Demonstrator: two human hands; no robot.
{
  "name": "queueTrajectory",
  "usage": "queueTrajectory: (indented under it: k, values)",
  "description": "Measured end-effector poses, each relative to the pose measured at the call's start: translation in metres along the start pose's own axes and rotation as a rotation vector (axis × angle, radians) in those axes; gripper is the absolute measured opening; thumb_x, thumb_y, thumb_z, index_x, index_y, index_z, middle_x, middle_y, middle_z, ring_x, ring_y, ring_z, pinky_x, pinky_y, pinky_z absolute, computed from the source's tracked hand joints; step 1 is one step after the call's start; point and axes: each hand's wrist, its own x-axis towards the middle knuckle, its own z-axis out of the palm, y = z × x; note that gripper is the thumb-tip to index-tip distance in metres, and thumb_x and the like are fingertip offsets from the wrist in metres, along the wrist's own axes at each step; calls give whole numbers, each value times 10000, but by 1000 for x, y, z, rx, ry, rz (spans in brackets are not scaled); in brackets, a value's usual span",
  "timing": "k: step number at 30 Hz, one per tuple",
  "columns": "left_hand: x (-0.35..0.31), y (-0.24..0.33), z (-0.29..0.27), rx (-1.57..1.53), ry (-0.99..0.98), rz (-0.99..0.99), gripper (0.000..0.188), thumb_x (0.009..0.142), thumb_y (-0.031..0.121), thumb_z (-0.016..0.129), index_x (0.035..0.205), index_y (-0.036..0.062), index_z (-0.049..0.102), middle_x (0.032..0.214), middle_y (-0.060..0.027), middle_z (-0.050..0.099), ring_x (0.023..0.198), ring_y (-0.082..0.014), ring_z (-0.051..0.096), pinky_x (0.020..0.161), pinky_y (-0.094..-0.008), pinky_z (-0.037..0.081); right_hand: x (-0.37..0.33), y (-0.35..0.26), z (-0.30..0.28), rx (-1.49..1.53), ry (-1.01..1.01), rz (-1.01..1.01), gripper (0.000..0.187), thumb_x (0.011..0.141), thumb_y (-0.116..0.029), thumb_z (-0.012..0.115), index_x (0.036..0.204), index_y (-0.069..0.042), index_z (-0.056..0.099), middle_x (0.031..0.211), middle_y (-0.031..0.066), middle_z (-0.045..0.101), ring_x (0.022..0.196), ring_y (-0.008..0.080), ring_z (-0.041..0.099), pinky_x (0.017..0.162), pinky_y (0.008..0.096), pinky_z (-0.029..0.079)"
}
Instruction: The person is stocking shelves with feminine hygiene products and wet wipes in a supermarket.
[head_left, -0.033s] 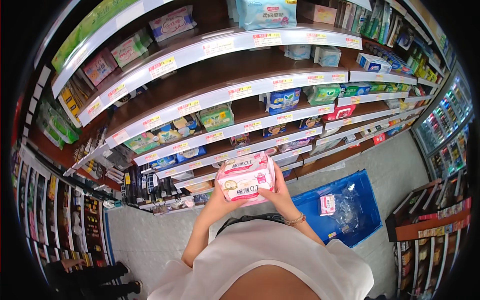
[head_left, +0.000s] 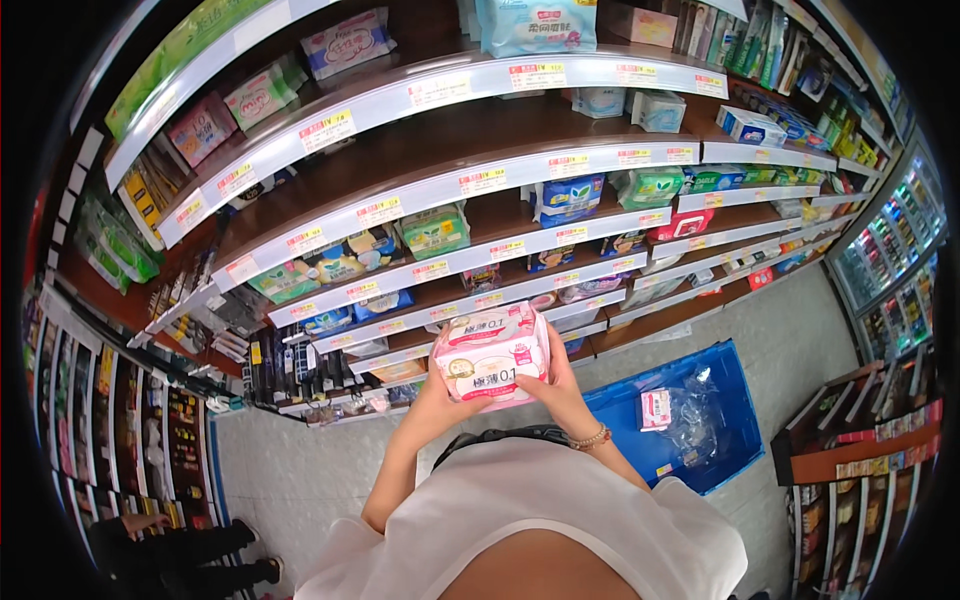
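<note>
Nothing's really changed from a moment ago, so it's still just holding, I reckon: left hand (head_left: pixel 441 405) and right hand (head_left: pixel 557 392) pinch a boxy pink-and-white plastic-wrapped pack (head_left: pixel 490 362) between them, left of the blue plastic crate (head_left: pixel 612 414). Inside the crate: small pink-and-white pack (head_left: pixel 655 410), then crumpled clear plastic (head_left: pixel 697 420).

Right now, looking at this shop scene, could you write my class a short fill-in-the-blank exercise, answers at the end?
1. The left hand and the right hand both hold a package coloured white and ____.
2. A bracelet circles the person's ____ wrist.
3. The bin is coloured ____.
4. Inside it, a small pack lies to the ____ of some clear plastic.

Missing words: pink; right; blue; left.
</note>
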Motion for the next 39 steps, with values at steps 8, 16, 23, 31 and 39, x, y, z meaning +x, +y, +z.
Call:
queueTrajectory:
  k: [8,16,23,31,39]
  values:
    - [-6,16,8,-42,62,-21,964,685,-25,680,1387,51,24,1274,-121,379,1134,-157,406,933,-287,377,3,-3,0,72,-47,22,823,711,2,654,1372,-50,167,1345,98,289,1247,185,293,1014,316,276]
    - [-3,18,13,-86,32,43,932,697,37,684,1385,36,56,1340,-121,293,1200,-173,341,984,-303,316,-5,-4,-8,82,-31,21,860,701,8,652,1383,-54,131,1361,84,279,1249,162,293,1025,306,260]
    - [32,25,-3,-161,23,193,872,702,55,680,1380,49,130,1355,-166,289,1214,-235,358,1000,-334,315,-1,-1,-24,75,-44,-137,734,828,-193,584,1388,-49,132,1392,84,246,1274,191,268,1028,338,256]
    - [116,99,-60,-567,139,82,569,847,239,544,1310,56,268,1213,-129,470,1086,-225,502,917,-400,406,-18,-6,-31,154,-162,13,362,920,-198,429,1233,-15,429,1159,134,541,1019,205,549,881,316,415]
    - [178,148,-80,-217,121,111,650,809,230,614,1297,27,236,1229,-130,437,1102,-195,469,922,-342,385,-43,-3,-41,176,34,29,274,914,-143,425,1139,-3,495,1032,149,602,930,205,585,836,311,442]
